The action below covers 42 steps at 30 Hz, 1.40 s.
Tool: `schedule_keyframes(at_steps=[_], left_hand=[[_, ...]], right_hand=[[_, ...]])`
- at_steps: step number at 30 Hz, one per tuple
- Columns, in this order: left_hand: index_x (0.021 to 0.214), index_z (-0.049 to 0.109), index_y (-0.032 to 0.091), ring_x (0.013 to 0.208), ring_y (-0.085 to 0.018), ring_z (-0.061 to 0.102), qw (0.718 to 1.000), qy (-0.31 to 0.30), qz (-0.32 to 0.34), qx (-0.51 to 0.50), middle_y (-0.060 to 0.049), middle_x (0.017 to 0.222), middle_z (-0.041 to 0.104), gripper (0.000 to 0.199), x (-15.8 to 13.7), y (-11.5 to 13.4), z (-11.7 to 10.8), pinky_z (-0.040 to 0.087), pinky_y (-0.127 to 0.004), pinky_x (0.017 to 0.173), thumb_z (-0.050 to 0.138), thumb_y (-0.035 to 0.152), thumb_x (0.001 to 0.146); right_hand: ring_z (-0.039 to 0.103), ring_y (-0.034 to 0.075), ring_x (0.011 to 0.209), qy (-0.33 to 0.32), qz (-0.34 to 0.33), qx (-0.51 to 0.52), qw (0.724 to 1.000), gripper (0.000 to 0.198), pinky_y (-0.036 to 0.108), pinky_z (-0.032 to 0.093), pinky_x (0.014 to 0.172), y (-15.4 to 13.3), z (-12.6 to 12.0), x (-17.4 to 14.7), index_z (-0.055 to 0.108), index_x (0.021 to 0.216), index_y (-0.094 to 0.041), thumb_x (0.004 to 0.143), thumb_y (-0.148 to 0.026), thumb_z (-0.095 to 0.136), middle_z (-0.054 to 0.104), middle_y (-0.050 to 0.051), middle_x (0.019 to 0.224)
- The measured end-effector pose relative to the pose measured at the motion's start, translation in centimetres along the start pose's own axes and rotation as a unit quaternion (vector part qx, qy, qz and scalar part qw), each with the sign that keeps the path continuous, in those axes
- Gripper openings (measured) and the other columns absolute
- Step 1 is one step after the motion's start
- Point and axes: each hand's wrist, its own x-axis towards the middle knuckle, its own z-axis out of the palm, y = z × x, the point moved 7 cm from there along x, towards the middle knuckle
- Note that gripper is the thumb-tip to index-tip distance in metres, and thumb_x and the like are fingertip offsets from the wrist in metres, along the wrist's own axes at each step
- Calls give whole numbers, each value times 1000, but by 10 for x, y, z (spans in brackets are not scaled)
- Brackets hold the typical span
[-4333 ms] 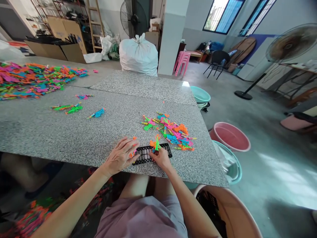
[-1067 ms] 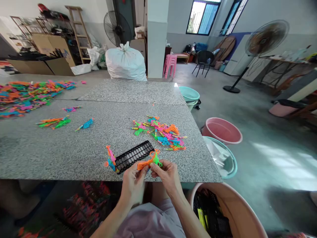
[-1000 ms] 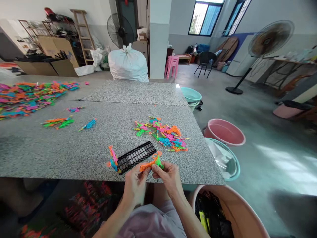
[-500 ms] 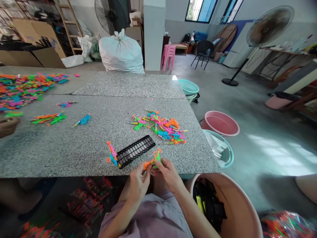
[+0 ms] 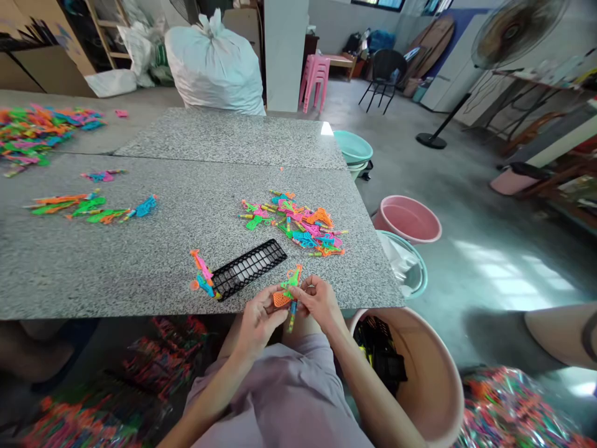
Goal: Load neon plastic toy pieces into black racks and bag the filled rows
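My left hand [image 5: 262,316] pinches an orange toy gun [image 5: 280,300] by its dotted grip, just over the table's front edge. Fingers of my right hand [image 5: 319,300] close on a green toy gun [image 5: 291,281] lying against the orange one. A blue and yellow tube [image 5: 292,316] hangs below them between my hands; the fingers hide how it is joined. Beyond my hands lies a black plastic basket [image 5: 249,267]. A pink toy gun [image 5: 202,266] and a blue toy gun [image 5: 205,287] touch its left end. Farther off is a pile of mixed toy guns [image 5: 305,229].
Several toy guns [image 5: 93,208] lie at the table's left, with a bigger heap [image 5: 41,134] behind. On the floor at right stand a pink basin [image 5: 410,219], a teal tub [image 5: 422,274] and a large bin [image 5: 438,373] with black parts. Filled bags [image 5: 517,407] lie at lower right.
The view has tilted downward. In my hands the toy guns have turned, so the grip and tube show. Another person's hand left the view at left, and a green-orange toy gun now lies beside the blue one there.
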Motion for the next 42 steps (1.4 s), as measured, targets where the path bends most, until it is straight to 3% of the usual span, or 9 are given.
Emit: schedule_keyframes(at_steps=[3,9,15,18,21,24,32,39,42], left_hand=[[96,65,15,62,-14,64,999,42,-19,12,-2,72,70,41,4,-3,-7,51,-23,58,81,45,73],[86,63,16,54,-12,57,994,90,15,63,1,65,63,39,12,1,-18,46,-23,53,71,53,81],[102,71,19,108,-27,63,967,137,104,186,-9,108,70,42,-21,44,-42,49,-39,99,82,46,72],[134,56,22,111,-25,65,920,145,194,308,-9,122,69,57,-40,91,-75,50,-41,102,73,45,85],[122,66,24,120,-25,63,841,141,271,447,-7,121,71,29,-37,123,-107,46,-43,109,53,36,100],[118,68,21,140,-28,47,804,30,302,512,-9,132,67,30,-16,118,-115,42,-47,115,51,37,100],[143,47,19,148,-26,36,823,14,295,486,-14,149,54,43,-5,92,-129,43,-45,114,47,33,102],[110,67,22,149,-28,34,821,-24,280,498,-10,149,54,25,-1,86,-128,35,-51,119,48,35,101],[120,63,22,150,-29,32,828,-20,291,479,-12,153,49,27,-3,84,-126,35,-53,119,51,34,100]], right_hand=[[40,7,41,-19,-53,-23,998,52,21,31,42,-9,0,1,50,60,-21,61,-61,83,45,-8,45],[58,13,65,-107,-66,8,992,46,24,45,59,-3,18,-13,64,88,-20,65,-56,81,67,0,77],[50,12,50,-148,-71,-44,985,32,24,39,50,8,48,-13,61,72,-20,75,-49,73,58,-3,56],[57,15,54,-132,-101,-91,982,23,26,43,54,-2,69,0,65,81,-21,76,-42,72,64,-2,63],[56,14,55,-134,-133,-208,960,14,25,42,56,-10,103,19,67,79,-21,76,-34,71,63,-3,61],[55,14,59,-133,-173,-308,926,11,24,39,57,-14,136,38,69,79,-19,79,-30,69,62,-3,64],[67,23,85,-121,-246,-505,818,20,27,43,71,-17,161,49,70,92,-17,83,-35,72,73,6,87],[70,23,87,-143,-253,-565,772,20,26,43,72,-24,166,48,70,99,-18,88,-34,66,75,8,92],[71,24,91,-176,-246,-596,744,22,27,46,74,-30,177,46,70,104,-18,89,-32,66,76,10,96]])
